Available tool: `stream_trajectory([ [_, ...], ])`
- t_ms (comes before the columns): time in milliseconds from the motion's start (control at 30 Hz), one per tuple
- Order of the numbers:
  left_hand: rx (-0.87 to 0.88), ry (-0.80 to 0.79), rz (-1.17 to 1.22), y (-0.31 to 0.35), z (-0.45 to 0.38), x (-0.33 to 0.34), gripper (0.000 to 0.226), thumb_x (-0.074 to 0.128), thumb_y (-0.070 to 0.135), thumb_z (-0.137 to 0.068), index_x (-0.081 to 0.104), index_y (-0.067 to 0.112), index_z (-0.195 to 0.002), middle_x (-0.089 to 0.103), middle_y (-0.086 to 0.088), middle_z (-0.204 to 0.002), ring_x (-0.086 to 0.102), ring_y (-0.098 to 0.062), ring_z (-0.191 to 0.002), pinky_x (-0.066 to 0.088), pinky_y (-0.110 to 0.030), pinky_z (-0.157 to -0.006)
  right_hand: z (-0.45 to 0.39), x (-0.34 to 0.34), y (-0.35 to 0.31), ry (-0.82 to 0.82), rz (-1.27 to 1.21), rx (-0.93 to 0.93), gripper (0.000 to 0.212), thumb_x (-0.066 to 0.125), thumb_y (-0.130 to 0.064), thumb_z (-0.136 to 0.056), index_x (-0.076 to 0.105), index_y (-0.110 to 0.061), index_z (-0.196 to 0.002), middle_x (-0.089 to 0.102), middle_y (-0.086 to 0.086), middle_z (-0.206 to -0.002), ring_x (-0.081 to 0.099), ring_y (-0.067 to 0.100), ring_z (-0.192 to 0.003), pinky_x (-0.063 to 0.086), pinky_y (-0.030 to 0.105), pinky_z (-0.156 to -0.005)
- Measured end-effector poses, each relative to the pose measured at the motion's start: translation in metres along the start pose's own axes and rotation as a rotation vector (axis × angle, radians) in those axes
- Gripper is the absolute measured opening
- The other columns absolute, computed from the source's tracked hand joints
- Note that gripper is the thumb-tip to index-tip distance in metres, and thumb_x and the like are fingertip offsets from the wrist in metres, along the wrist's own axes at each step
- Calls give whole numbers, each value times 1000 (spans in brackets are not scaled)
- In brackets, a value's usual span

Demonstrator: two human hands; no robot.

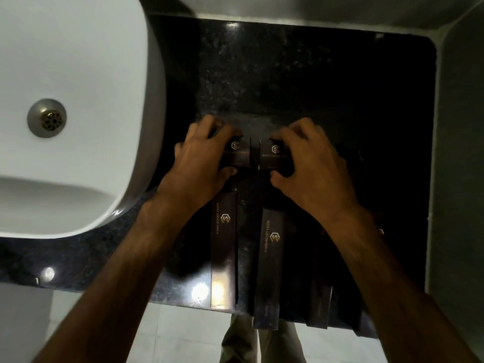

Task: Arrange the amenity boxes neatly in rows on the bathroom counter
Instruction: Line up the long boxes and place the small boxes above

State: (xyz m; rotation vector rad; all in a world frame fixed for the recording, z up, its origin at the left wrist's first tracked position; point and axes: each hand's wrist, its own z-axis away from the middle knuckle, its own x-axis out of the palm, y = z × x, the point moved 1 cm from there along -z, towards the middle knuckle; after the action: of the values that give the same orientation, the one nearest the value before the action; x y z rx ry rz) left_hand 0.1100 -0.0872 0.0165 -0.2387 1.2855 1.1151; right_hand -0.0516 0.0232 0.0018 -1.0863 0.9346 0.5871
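Nearest us, two long dark boxes (223, 247) (269, 268) lay lengthwise on the black counter (314, 82), just behind our wrists, their near ends past the counter's edge. Our left hand (201, 163) curled around one small dark box (237, 153), fingers over its far edge and thumb at its near edge. Our right hand (311, 166) gripped a second small box (272, 155) the same way. Both small boxes sat side by side, a narrow gap between them. Left of our left hand stood a white sink (78, 100).
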Motion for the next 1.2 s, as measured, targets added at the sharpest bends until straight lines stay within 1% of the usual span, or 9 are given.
stream_trajectory([
  [200, 6, -1, 1, -1, 0, 1, 70, 80, 19, -78, 50, 29, -140, 39, -4, -142, 38, -28, -131, 42, -62, -103, 0, 0, 1, 10, -7, -11, 58, 81, -26, -73, 58, -22, -126, 47, 1, -134, 46, 19, -125, 53, 41, -94],
  [367, 1, -3, 2, -2, 0, 2, 71, 80, 18, -76, 50, 30, -139, 39, -4, -142, 39, -28, -131, 43, -62, -102, 0, 1, 3, 26, -5, -15, 56, 81, -27, -73, 59, -21, -125, 48, 1, -132, 47, 17, -123, 47, 28, -91],
  [467, 3, 1, 7, -2, -1, 2, 70, 80, 18, -76, 50, 30, -139, 40, -4, -142, 39, -28, -130, 42, -62, -103, 1, 1, 3, 27, -10, -10, 55, 80, -27, -74, 59, -21, -124, 48, 0, -132, 46, 16, -123, 44, 26, -89],
  [600, -2, 0, 9, -2, -1, 2, 71, 80, 18, -77, 49, 30, -140, 39, -4, -144, 38, -28, -132, 41, -62, -105, 2, 2, 3, 29, -12, -5, 56, 80, -27, -74, 59, -21, -125, 48, 0, -133, 47, 17, -124, 47, 30, -92],
  [733, 11, 2, 17, -3, 1, 2, 71, 80, 18, -78, 48, 30, -141, 38, -4, -144, 37, -27, -133, 40, -62, -106, 3, 2, 2, 33, -17, 7, 56, 80, -27, -75, 58, -21, -126, 48, -1, -134, 46, 15, -124, 43, 26, -92],
  [833, 16, 12, 16, -3, 1, 2, 71, 80, 19, -78, 48, 30, -140, 38, -3, -143, 36, -26, -133, 39, -62, -106, 3, 2, 2, 36, -21, 8, 57, 80, -26, -75, 58, -20, -126, 48, 0, -134, 47, 16, -124, 46, 28, -93],
  [933, 16, 12, 15, -3, 1, 3, 71, 79, 20, -78, 49, 30, -141, 38, -2, -144, 35, -25, -134, 39, -61, -106, 3, 2, 3, 32, -5, 8, 57, 81, -28, -74, 58, -21, -127, 48, 0, -134, 47, 16, -124, 43, 25, -92],
  [1100, 33, 12, 28, -5, 1, 4, 71, 79, 20, -79, 48, 31, -142, 37, -3, -146, 34, -26, -136, 37, -62, -108, 4, 3, 4, 36, -2, 1, 57, 81, -27, -74, 59, -18, -126, 48, 2, -134, 47, 18, -124, 45, 26, -92],
  [1200, 32, -2, 34, -6, 3, 4, 75, 78, 21, -79, 44, 32, -145, 35, -3, -147, 34, -25, -137, 35, -62, -110, 5, 2, 3, 6, -5, 10, 66, 81, -26, -75, 53, -19, -133, 45, 3, -138, 46, 18, -126, 40, 22, -91],
])
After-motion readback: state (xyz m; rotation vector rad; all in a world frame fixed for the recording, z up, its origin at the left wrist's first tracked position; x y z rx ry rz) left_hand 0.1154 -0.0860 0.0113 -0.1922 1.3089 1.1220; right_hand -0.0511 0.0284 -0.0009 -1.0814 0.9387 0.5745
